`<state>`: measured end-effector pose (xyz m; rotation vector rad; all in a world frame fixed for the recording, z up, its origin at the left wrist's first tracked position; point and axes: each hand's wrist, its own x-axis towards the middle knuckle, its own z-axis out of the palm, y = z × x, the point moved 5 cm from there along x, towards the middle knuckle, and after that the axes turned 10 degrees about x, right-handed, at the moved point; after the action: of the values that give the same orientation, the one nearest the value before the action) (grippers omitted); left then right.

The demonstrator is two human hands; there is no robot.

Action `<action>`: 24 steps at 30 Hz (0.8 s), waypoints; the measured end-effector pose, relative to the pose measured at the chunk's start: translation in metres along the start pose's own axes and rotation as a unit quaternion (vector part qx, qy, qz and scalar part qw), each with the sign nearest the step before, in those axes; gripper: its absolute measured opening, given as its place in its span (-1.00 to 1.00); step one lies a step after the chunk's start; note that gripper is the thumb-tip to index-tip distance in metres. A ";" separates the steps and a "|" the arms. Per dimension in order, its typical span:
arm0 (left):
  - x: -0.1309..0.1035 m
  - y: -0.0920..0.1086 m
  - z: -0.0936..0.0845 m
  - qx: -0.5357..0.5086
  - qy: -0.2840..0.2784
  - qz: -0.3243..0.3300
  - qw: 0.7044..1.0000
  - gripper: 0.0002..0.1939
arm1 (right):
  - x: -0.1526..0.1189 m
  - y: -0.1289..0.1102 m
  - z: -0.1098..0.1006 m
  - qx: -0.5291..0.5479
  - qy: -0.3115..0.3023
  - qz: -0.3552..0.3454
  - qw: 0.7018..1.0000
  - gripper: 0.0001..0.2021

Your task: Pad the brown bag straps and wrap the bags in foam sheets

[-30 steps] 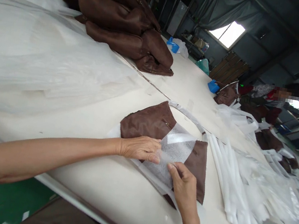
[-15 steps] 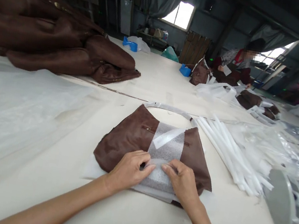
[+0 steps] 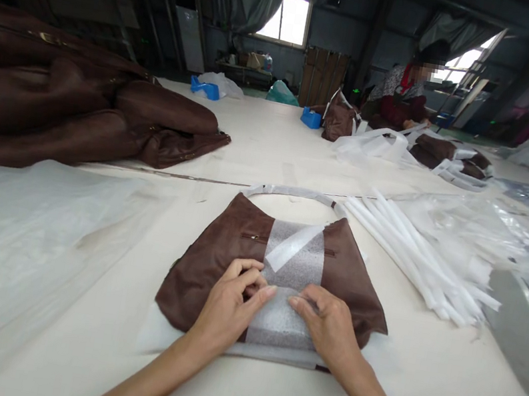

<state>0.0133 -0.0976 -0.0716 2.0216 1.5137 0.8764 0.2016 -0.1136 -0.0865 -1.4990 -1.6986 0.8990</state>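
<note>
A brown handbag lies flat before me, its handle wrapped in thin white material and curving away from me. Around the bag's middle runs a band of translucent white wrapping sheet. A loose whitish strip lies slantwise on the upper part of the band. My left hand is closed, thumb against curled fingers, at the left side of the sheet's edge. At the right side, my right hand pinches the same edge between thumb and fingers. Parts of the bag under my hands are hidden.
Brown bags are heaped at the left, above a stack of translucent sheets. White foam sticks, clear plastic bags and a grey tape dispenser are on the right. A co-worker is across the white table.
My view has shifted, and the bag appears slightly lower and larger. My left fingers have spread a little while both hands stay at the sheet's edge. The co-worker's hands have lowered.
</note>
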 end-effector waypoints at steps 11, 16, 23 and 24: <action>0.012 -0.009 0.009 -0.080 -0.141 -0.208 0.965 -0.61 | -0.002 0.001 -0.003 0.024 0.014 -0.044 0.999 -0.68; 0.012 -0.007 0.008 -0.075 -0.178 -0.206 0.959 -0.56 | -0.006 -0.011 -0.007 0.015 0.039 -0.102 0.994 -0.71; 0.009 -0.008 0.012 -0.071 -0.192 -0.206 0.957 -0.62 | 0.002 -0.010 -0.004 -0.095 0.030 -0.017 0.995 -0.76; 0.009 -0.010 0.013 -0.067 -0.194 -0.205 0.957 -0.65 | 0.004 -0.009 -0.003 -0.104 0.024 -0.004 0.994 -0.76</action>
<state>0.0180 -0.0859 -0.0853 1.5807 1.5159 0.3767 0.1988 -0.1109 -0.0768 -1.6332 -1.8053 0.6928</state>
